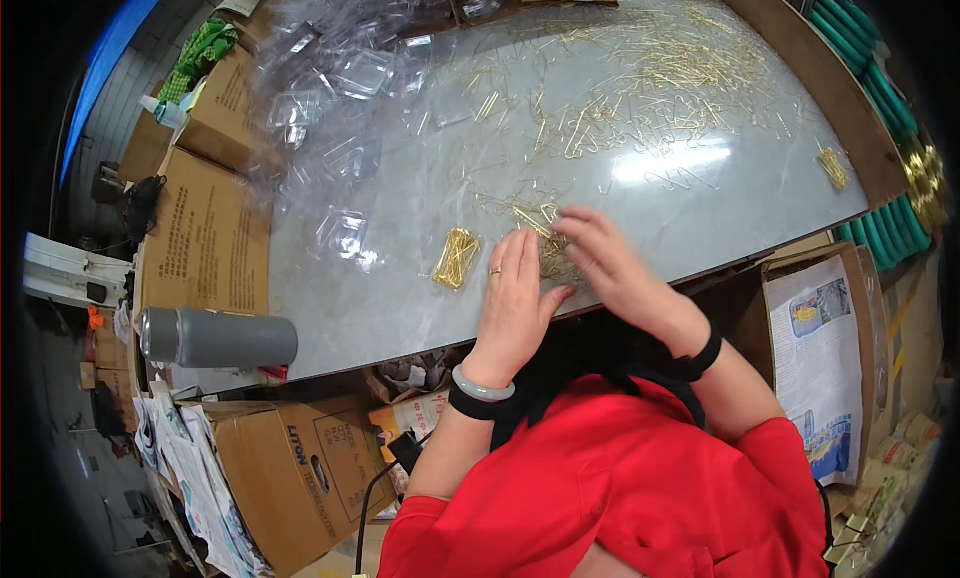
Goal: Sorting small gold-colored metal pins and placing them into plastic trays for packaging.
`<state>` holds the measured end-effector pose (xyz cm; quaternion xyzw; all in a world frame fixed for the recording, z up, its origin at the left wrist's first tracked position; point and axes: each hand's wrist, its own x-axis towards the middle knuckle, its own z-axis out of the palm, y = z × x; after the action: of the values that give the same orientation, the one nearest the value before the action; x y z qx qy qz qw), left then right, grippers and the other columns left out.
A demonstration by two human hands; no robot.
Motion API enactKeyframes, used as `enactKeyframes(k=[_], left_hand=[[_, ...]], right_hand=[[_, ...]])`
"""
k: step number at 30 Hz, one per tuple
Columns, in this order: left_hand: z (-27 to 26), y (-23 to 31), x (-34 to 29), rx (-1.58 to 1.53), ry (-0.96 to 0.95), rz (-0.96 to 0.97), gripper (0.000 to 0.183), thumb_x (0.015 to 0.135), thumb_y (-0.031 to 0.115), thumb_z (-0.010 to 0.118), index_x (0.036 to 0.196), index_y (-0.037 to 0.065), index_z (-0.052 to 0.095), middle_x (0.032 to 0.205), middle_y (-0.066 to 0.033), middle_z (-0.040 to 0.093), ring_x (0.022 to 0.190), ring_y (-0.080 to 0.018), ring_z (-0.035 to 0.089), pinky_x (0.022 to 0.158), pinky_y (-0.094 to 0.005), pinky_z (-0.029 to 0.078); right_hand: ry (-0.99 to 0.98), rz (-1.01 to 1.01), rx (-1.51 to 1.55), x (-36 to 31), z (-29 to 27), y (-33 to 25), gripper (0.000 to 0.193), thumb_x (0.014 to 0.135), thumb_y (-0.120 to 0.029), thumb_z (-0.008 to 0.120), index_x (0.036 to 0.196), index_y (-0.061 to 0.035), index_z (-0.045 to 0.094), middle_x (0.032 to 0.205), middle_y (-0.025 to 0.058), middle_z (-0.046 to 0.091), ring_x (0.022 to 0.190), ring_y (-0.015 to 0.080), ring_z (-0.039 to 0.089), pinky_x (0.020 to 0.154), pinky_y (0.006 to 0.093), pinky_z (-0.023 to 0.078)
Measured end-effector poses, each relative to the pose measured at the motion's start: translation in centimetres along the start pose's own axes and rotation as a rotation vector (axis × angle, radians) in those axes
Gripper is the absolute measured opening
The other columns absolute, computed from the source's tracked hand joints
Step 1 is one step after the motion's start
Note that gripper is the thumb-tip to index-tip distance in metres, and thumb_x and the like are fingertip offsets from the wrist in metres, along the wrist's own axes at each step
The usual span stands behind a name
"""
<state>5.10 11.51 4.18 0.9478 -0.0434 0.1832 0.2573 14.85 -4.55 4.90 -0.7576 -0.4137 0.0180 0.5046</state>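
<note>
Whether either hand clamps anything cannot be told: the left hand (513, 293) has its straight fingers close together at the near pile of gold-coloured metal hooks (549, 246), while the right hand (612, 266) reaches over that pile's right side with its fingers slightly spread, their tips partly hidden. The hands are near each other, with the pile between and just beyond them, around the middle of the frame.

Just left of the left hand, a clear case filled with gold hooks (457, 259) lies on the grey tabletop (390, 308). More loose hooks (690, 68) scatter across the upper centre and upper right, and a small bundle of hooks (832, 168) lies near the table's right edge. Clear plastic cases (345, 83) heap up in the upper left. A grey bottle (225, 339) lies on its side at the left, near a cardboard box (205, 233). A pale bangle (483, 386) circles the left wrist.
</note>
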Motion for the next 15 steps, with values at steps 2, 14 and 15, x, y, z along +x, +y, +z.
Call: enactKeyframes(k=[2,14,15], left_hand=[[-0.4,0.5,-0.1,-0.003,0.000,-0.047,0.085,0.083,0.024,0.081,0.147,-0.010,0.036,0.146,-0.0278,0.043,0.137,-0.0445,0.040,0.115,-0.0498,0.034],[0.4,0.8,0.6,0.093,0.088,-0.040,0.057,0.090,0.015,0.070,0.139,-0.005,0.049,0.137,-0.0206,0.055,0.131,-0.0430,0.046,0.113,-0.0501,0.037],[0.3,0.7,0.6,0.094,0.092,-0.038,0.057,0.090,0.015,0.070,0.139,-0.005,0.049,0.137,-0.0206,0.055,0.131,-0.0430,0.046,0.113,-0.0501,0.037]], right_hand=[[0.067,-0.032,-0.136,0.2,-1.9,0.6,0.030,0.091,0.001,0.061,0.121,-0.0017,0.062,0.126,0.0189,0.060,0.119,0.0393,0.055,0.100,0.0434,0.048],[-0.248,0.140,-0.450,4.2,-3.4,0.6,0.020,0.090,-0.015,0.066,0.100,0.0018,0.063,0.096,0.0235,0.064,0.093,0.0427,0.064,0.080,0.0490,0.052],[-0.286,0.210,-0.580,5.2,-3.8,1.3,0.024,0.091,-0.020,0.066,0.099,0.0025,0.063,0.095,0.0241,0.064,0.091,0.0423,0.064,0.079,0.0476,0.052]])
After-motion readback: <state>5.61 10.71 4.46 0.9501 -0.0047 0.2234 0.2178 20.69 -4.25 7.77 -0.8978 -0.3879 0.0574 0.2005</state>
